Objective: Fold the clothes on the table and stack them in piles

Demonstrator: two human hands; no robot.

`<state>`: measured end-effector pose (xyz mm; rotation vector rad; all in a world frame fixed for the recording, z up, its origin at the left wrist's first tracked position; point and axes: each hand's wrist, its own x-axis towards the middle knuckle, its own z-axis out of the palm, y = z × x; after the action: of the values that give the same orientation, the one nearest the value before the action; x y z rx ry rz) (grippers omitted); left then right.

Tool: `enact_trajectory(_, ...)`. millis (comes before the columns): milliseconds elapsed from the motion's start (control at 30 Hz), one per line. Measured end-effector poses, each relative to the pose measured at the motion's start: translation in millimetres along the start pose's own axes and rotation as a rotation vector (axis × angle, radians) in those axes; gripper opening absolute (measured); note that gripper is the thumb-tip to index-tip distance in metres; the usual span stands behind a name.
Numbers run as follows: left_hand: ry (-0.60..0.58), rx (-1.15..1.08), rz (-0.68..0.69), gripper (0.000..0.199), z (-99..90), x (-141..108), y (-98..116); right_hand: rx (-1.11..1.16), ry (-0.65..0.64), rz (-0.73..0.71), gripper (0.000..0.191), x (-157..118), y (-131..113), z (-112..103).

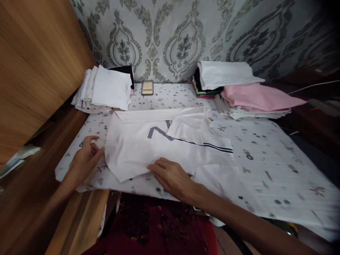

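Observation:
A white shirt [132,145] with dark blue stripes lies flat across the table, its far edge folded over in a long band. One sleeve with striped trim [217,148] rests on the right half. My left hand [86,154] is beside the shirt's left edge, thumb and index finger apart, with nothing visible in it. At the near edge of the shirt, my right hand [172,177] has its fingers pressed together on the cloth, seemingly pinching it; the fingertips' underside is hidden.
Folded white clothes [111,86] are stacked at the back left. On the back right sit more piles, one topped by white cloth [225,72], another by pink cloth [255,95]. A small framed box [147,88] stands near the wall. A wooden cabinet [42,63] borders the left.

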<state>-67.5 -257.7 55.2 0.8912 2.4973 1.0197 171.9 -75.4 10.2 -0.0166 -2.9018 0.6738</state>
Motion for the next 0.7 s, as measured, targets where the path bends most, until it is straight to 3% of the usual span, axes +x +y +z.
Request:
enact_trajectory(67, 0.053, 0.229, 0.204, 0.036, 4.9, -5, 9, 0.112, 0.025, 0.051, 0.024, 0, 2, 0)
enact_trajectory(200, -0.172, 0.404, 0.652, 0.029, 42.2, -26, 27, 0.295, 0.094, 0.137, 0.018, 3, 6, -2)
enact_trajectory(267, -0.198, 0.549, 0.780, 0.030, 62.9, -35, 30, 0.334, 0.113, 0.155, 0.017, 4, 6, -3)
enact_trajectory(367, -0.182, 0.751, 0.788, 0.029, 71.5, -39, 31, 0.333, 0.114, 0.128, 0.016, 3, 6, -6)
enact_trajectory(467, -0.175, 0.854, 0.775, 0.027, 52.6, -39, 32, 0.278, 0.051, 0.071, 0.017, -2, 7, -8)
enact_trajectory(567, -0.170, 0.831, 0.822, 0.022, 33.1, -41, 34, 0.204, -0.033, 0.031, 0.017, -4, 4, -9)
enact_trajectory(633, -0.196, 0.765, 0.836, 0.021, 29.2, -42, 34, 0.132, -0.062, 0.017, 0.012, 1, -4, -10)
enact_trajectory(700, -0.205, 0.688, 0.824, 0.021, 31.0, -40, 33, 0.046, -0.069, 0.015, 0.020, 14, -16, -8)
